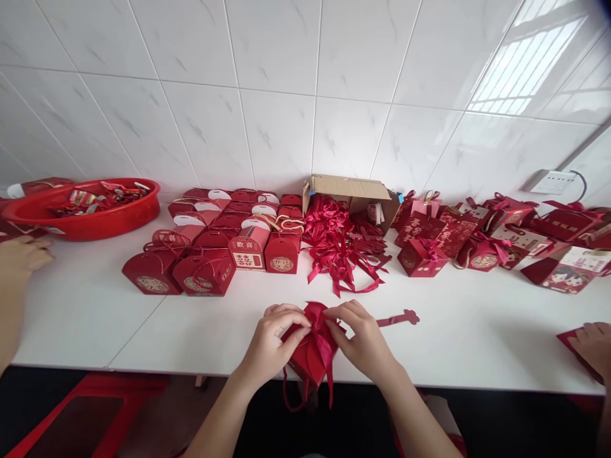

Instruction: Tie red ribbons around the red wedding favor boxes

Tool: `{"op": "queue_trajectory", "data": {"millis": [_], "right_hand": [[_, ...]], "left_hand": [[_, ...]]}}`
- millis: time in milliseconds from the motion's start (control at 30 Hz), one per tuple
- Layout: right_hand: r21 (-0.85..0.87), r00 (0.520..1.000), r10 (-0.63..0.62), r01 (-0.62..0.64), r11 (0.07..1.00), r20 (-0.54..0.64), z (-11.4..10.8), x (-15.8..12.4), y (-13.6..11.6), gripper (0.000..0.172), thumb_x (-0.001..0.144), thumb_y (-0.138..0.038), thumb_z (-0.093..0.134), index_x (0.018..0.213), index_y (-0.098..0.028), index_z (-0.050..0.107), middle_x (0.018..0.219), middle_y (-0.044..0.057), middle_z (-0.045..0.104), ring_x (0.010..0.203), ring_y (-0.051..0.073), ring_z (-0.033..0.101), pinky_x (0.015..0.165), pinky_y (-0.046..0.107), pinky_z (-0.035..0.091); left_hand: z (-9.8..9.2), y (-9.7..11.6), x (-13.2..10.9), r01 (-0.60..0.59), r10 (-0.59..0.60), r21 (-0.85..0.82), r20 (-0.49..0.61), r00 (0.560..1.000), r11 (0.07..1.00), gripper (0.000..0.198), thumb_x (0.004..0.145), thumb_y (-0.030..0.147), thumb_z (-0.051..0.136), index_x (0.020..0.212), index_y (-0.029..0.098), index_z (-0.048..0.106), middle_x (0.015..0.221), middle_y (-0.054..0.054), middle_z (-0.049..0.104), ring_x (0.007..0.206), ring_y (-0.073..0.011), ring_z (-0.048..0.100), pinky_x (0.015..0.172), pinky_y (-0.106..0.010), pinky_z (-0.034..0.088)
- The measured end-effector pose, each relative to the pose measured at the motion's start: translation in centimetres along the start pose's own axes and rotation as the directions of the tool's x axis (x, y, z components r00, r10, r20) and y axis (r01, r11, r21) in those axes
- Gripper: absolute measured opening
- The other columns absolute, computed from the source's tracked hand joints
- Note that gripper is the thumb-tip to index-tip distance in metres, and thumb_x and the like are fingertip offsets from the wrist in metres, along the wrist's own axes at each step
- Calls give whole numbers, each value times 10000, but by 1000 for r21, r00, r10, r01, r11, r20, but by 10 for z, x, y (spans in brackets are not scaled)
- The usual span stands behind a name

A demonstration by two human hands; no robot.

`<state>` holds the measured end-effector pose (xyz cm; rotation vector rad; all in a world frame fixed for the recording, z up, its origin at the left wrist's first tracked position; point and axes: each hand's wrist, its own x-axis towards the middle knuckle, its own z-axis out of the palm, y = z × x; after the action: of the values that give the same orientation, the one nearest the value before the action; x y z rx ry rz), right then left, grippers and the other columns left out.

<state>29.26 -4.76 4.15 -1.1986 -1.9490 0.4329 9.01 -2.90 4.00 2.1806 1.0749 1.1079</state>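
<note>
A red gift box (305, 357) stands at the front edge of the white table, right before me, with a dark red ribbon (323, 343) on its top. My left hand (277, 331) pinches the ribbon from the left, thumb and forefinger together. From the right, my right hand (356, 327) pinches the same ribbon close to its knot. Ribbon tails hang down over the box's front, and a red cord loop dangles below it. A flat red strip with a flower-shaped end (398, 318) lies just right of my right hand.
Rows of red boxes (205, 270) stand at centre left. Behind, a cardboard box (351, 186) spills red ribbons (344, 248). Ribboned boxes (424, 257) crowd the right. A red basin (95, 219) holds small wrapped packets. Other people's hands (26, 254) show at both sides.
</note>
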Motion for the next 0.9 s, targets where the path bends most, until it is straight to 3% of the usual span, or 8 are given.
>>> {"op": "queue_trajectory", "data": {"millis": [100,200,267,400,533,600,767,900], "right_hand": [[-145,999,-35,38,989,25,-12,0,-10,190,916,-189,484,972,-197,665,673,30,619,649,184,538,646,314,442],[-99,985,102,-89,991,138,-27,2,-22,207,954,-295,465,1003,-193,639,507,-50,483,478,129,436,540,261,379],[-28,966,173,-171,985,190,-34,10,-24,269,959,-394,467,1038,-191,626,545,-50,503,478,116,440,521,246,371],[167,948,171,-221,961,269,-31,35,-14,365,898,-452,564,1144,-185,602,874,32,638,647,123,561,613,249,456],[292,881,109,-266,919,460,-23,54,-3,128,846,-288,634,893,-171,612,770,1,620,628,114,554,569,223,450],[312,871,26,-204,928,491,-24,56,-2,47,822,-156,619,839,-177,581,749,-13,606,645,113,557,587,219,451],[223,873,-253,171,960,418,-32,45,-1,255,845,-15,522,968,-197,651,871,22,604,753,130,566,696,251,469],[135,843,-339,312,941,418,-27,32,9,412,875,0,456,1119,-221,702,883,57,547,764,148,540,669,260,471]], "left_hand": [[1,-2,0,-5,5,5,-2,1000,1000,130,864,126,576,811,219,652,858,-24,707,880,-183,651,857,-326,484],[2,-4,-1,3,-3,7,13,1000,1000,132,868,122,566,816,218,639,858,-19,691,880,-178,641,858,-322,480],[0,-4,0,-5,5,18,30,1000,1000,124,862,124,576,823,221,643,895,-25,691,925,-185,634,863,-321,478],[-6,-1,3,-91,88,49,63,994,995,127,856,114,577,830,220,641,930,-32,705,1015,-201,616,899,-332,458],[-12,3,9,-172,163,74,112,980,982,136,847,96,586,826,221,635,837,-3,712,989,-191,609,912,-332,437],[-14,6,11,-199,185,99,133,974,975,142,842,87,586,824,220,633,816,6,705,969,-184,604,913,-331,426],[-19,10,15,-263,227,226,172,959,938,158,829,57,568,808,208,611,738,27,670,883,-165,597,912,-352,390],[-22,9,16,-310,261,361,179,949,880,165,825,45,537,761,191,582,703,32,651,833,-165,586,885,-376,368]]}}
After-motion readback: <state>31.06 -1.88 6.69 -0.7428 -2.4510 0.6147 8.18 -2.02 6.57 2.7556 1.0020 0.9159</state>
